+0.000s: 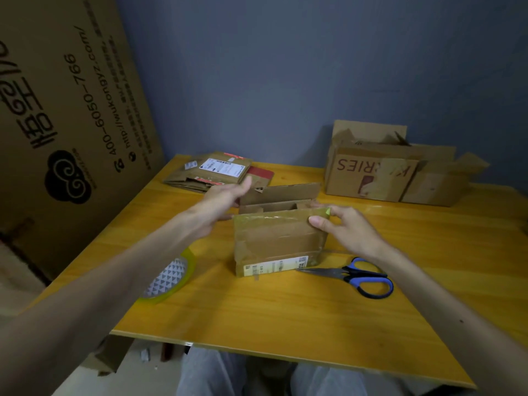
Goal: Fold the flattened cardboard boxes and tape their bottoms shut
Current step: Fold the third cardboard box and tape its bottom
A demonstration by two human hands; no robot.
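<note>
Head view: the small cardboard box (278, 241) stands in the middle of the table (285, 315), its taped face toward me, a label along its bottom edge and its rear flap up. My right hand (347, 228) pinches the top right corner of that near face, thumb in front, fingers over the top. My left hand (225, 197) is at the box's left end, fingers stretched toward the rear flap. It is blurred, so I cannot tell whether it grips or just touches.

The scissors (363, 277) lie just right of the box, blade tips near its lower corner. The tape roll (171, 278) sits by the left edge, half under my forearm. Flattened boxes (217, 171) are stacked at the far left corner, and folded boxes (383, 172) stand at the far right.
</note>
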